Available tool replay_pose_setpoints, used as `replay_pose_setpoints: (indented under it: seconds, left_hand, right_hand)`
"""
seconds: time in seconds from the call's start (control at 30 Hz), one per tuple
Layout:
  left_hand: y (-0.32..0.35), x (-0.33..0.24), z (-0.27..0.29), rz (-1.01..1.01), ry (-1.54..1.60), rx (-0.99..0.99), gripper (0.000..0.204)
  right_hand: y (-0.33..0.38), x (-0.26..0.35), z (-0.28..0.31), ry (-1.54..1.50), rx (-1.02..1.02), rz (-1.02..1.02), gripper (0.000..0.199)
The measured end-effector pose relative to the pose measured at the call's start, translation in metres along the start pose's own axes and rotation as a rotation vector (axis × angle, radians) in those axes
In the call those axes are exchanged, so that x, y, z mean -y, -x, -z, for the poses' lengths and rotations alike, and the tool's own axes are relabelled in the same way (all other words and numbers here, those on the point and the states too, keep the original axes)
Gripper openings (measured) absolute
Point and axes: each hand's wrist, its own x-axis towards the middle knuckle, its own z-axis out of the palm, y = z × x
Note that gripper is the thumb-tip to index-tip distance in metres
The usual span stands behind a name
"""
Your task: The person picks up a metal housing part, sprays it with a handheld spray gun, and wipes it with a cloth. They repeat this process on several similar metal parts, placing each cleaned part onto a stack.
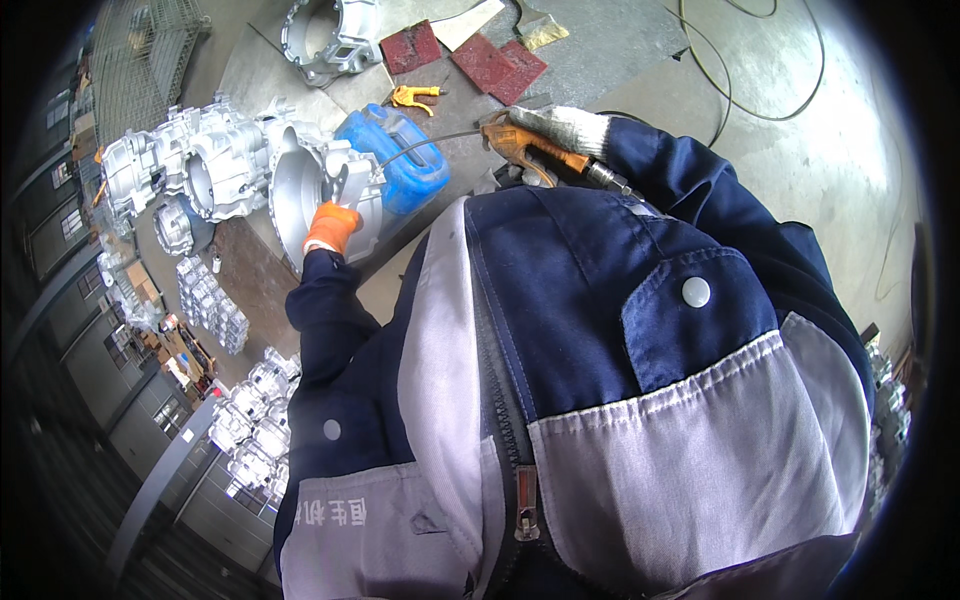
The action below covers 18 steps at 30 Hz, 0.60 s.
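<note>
Navy-and-grey jacket (590, 300) looming close, we're clasping a silver housing (298, 185) with our left hand (333, 229), an orange tool (511, 143) with our right hand (556, 128).

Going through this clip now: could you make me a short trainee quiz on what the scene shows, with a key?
1. Multiple choice: the glove on the left hand is: A green, B orange, C black.
2. True or false: in the picture, the blue container is to the right of the silver casting that the left hand touches.
3. Short answer: what does the right hand hold?

Key: 1 B; 2 true; 3 an orange hand tool.
</note>
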Motion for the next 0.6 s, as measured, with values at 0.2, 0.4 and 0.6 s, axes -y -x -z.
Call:
replay_pose_setpoints:
  seconds: [0.2, 0.4, 0.6]
  left_hand:
    - [0.003, 0.000, -0.004, -0.018, 0.001, -0.090, 0.028]
    - [0.000, -0.001, 0.005, -0.017, -0.004, 0.084, 0.038]
    - [-0.004, -0.004, 0.000, 0.030, 0.035, 0.080, 0.038]
  right_hand:
    - [0.000, -0.001, 0.000, -0.009, 0.004, -0.003, 0.046]
    - [0.002, 0.000, -0.005, -0.051, -0.001, -0.014, 0.044]
    - [-0.005, 0.000, -0.003, 0.028, -0.073, -0.035, 0.043]
